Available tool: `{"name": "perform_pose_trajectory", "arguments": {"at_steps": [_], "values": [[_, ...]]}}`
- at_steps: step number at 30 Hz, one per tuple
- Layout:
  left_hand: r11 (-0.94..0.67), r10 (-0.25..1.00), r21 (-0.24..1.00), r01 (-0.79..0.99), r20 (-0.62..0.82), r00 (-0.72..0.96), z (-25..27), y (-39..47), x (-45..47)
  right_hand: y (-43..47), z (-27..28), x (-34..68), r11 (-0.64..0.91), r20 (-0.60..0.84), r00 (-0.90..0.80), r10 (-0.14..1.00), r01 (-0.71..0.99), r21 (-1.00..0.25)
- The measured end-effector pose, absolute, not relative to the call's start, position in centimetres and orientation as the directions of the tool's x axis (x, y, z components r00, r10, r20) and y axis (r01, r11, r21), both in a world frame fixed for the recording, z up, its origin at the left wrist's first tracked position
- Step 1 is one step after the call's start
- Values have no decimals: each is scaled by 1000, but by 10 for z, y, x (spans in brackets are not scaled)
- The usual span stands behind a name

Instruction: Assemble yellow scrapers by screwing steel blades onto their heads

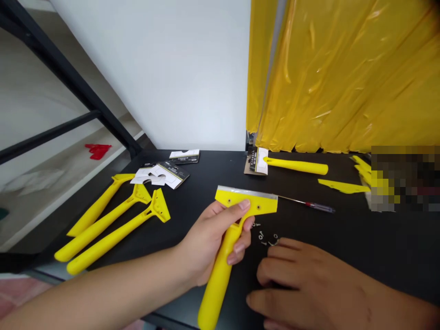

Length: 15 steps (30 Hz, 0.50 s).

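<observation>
My left hand (220, 238) is closed around the neck of a yellow scraper (220, 279), its thumb pressed on the head. A metal blade (240, 191) runs along the head's top edge, below which two small holes show. Palm down, my right hand (295, 284) hovers low at the right, fingers bent and somewhat apart; I see nothing held in it, though its underside is hidden. Just beyond its fingers lie several small screws and nuts (261, 236). Behind the scraper head lies a screwdriver (319, 207) with a clear purplish handle.
Three yellow scraper handles (113, 233) lie at left on the black table (206, 172), near cardboard packaging cards (172, 174). Another yellow handle (299, 166) rests by a card (257, 160). Yellow clamping plates (343, 186) lie at right. A white panel (172, 68) and yellow plastic sheeting (343, 82) stand behind.
</observation>
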State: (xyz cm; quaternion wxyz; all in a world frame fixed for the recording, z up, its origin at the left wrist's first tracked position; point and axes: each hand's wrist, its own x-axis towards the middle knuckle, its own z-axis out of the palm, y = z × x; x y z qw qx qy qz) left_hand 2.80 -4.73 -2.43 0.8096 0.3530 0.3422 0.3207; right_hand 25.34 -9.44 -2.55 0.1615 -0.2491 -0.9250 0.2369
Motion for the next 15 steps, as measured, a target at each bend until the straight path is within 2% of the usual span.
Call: {"name": "perform_pose_trajectory", "arguments": {"at_steps": [4, 9, 13, 15], "values": [[544, 767, 782, -302, -319, 557, -26, -42, 26, -97, -24, 251, 776, 121, -846, 520, 408, -480], [523, 788, 791, -317, -307, 534, -25, -38, 22, -86, -20, 254, 764, 183, -824, 536, 382, -520], [482, 801, 818, -315, -266, 536, -23, -39, 23, -88, -16, 256, 785, 222, -808, 546, 401, -472], [461, 810, 829, -318, -246, 533, -21, -40, 24, -104, -17, 254, 758, 211, -779, 590, 444, -478]]}}
